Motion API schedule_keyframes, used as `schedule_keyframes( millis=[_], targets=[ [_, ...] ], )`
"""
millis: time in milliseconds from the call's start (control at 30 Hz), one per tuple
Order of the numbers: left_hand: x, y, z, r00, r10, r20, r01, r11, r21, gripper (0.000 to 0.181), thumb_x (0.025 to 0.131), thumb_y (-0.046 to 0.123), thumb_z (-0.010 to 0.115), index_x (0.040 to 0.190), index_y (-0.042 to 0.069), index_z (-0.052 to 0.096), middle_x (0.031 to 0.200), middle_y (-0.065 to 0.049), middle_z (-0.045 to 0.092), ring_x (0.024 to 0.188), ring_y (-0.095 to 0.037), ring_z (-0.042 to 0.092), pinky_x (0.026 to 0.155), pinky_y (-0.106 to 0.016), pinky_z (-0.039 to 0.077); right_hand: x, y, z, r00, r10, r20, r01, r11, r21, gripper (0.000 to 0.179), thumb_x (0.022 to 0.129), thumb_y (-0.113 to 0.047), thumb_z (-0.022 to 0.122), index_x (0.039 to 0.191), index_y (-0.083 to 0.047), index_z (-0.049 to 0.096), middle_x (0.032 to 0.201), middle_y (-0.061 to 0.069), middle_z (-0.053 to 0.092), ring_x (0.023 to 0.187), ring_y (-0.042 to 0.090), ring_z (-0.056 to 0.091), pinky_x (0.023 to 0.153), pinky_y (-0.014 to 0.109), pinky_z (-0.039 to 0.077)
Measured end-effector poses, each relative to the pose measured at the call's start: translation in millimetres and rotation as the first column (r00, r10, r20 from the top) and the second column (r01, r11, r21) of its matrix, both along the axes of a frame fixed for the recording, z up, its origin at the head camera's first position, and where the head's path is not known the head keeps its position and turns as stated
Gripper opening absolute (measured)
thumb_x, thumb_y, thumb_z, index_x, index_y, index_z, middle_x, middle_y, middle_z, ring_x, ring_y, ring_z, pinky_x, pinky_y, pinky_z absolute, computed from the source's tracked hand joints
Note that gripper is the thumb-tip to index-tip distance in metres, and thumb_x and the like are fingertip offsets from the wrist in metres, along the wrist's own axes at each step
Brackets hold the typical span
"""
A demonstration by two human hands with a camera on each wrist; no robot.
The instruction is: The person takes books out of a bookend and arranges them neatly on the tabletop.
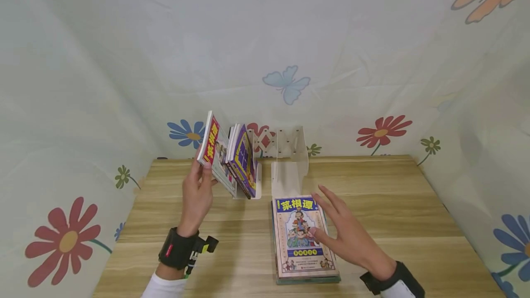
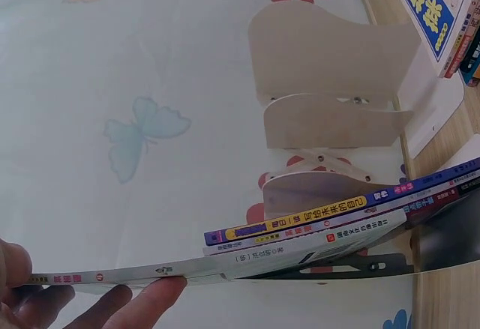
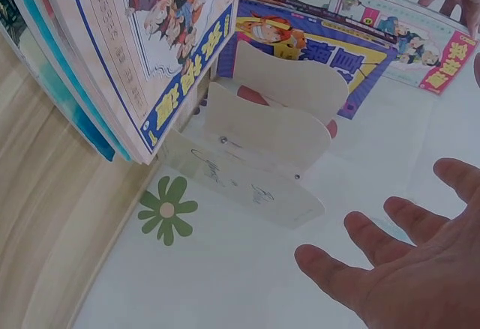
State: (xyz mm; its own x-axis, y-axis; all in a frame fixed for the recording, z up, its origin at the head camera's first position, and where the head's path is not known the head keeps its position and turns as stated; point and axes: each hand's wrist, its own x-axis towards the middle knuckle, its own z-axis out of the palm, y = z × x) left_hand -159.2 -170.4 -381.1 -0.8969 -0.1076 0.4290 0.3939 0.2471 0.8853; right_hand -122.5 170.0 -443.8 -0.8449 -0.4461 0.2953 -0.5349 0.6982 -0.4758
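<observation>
In the head view my left hand [image 1: 197, 199] grips a thin book [image 1: 216, 151] with a red title panel by its outer edge, thumb on the cover and fingers behind. This book tilts at the left of a white expandable bookshelf [image 1: 288, 176]. Beside it, a few books, with a purple one [image 1: 244, 162] outermost, lean in the shelf's left section. The left wrist view shows the fingers [image 2: 154, 299] against the gripped book's underside [image 2: 127, 274]. My right hand [image 1: 354, 236], fingers spread, hovers over the right side of a book stack [image 1: 304, 261] and holds nothing.
The stack lies flat on the wooden table [image 1: 372, 183], just in front of the shelf's right section. Behind the table hangs a pale cloth [image 1: 198, 59] printed with flowers and butterflies; it also lines both sides.
</observation>
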Motion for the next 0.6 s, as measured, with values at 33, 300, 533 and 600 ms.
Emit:
schedule_keyframes(
  millis=[33, 300, 533, 600],
  targets=[
    [0.0, -0.6, 0.4, 1.0, 0.004, -0.003, -0.004, 1.0, -0.003, 0.048, 0.101, 0.016, 0.034, 0.146, 0.026, 0.021, 0.137, -0.023, 0.039, 0.107, -0.034, 0.052, 0.075, -0.041, 0.054, -0.5, 0.2, 1.2, 1.0, 0.001, -0.003, -0.001, 1.0, 0.001, 0.075, 0.084, -0.044, 0.063, 0.145, -0.03, 0.022, 0.152, 0.001, 0.012, 0.131, 0.033, 0.023, 0.088, 0.065, 0.039],
    [0.8, -3.1, 3.7, 0.999, 0.028, -0.017, -0.028, 1.0, -0.013, 0.049, 0.1, 0.013, 0.035, 0.146, 0.024, 0.023, 0.136, -0.022, 0.041, 0.108, -0.033, 0.052, 0.074, -0.042, 0.054, -1.5, -0.6, 8.2, 1.0, 0.002, -0.003, -0.002, 1.0, -0.004, 0.073, 0.085, -0.047, 0.061, 0.145, -0.032, 0.023, 0.152, 0.001, 0.013, 0.132, 0.031, 0.022, 0.089, 0.065, 0.038],
    [8.0, -3.3, 16.9, 0.998, 0.038, -0.046, -0.038, 0.999, -0.014, 0.047, 0.1, 0.013, 0.034, 0.146, 0.018, 0.024, 0.134, -0.023, 0.042, 0.108, -0.033, 0.052, 0.074, -0.044, 0.054, -1.9, -0.1, 10.4, 1.0, 0.005, -0.012, -0.005, 1.0, -0.001, 0.074, 0.085, -0.044, 0.063, 0.145, -0.031, 0.022, 0.152, 0.005, 0.016, 0.131, 0.031, 0.023, 0.09, 0.064, 0.039],
    [9.3, -4.2, 20.2, 0.998, 0.036, -0.059, -0.036, 0.999, -0.004, 0.047, 0.101, 0.012, 0.034, 0.146, 0.019, 0.024, 0.135, -0.023, 0.042, 0.108, -0.034, 0.052, 0.074, -0.045, 0.054, -2.3, 0.0, 11.0, 1.0, 0.006, -0.019, -0.006, 1.0, 0.001, 0.074, 0.085, -0.042, 0.064, 0.145, -0.03, 0.022, 0.152, 0.004, 0.016, 0.131, 0.031, 0.023, 0.089, 0.064, 0.039]
  ],
)
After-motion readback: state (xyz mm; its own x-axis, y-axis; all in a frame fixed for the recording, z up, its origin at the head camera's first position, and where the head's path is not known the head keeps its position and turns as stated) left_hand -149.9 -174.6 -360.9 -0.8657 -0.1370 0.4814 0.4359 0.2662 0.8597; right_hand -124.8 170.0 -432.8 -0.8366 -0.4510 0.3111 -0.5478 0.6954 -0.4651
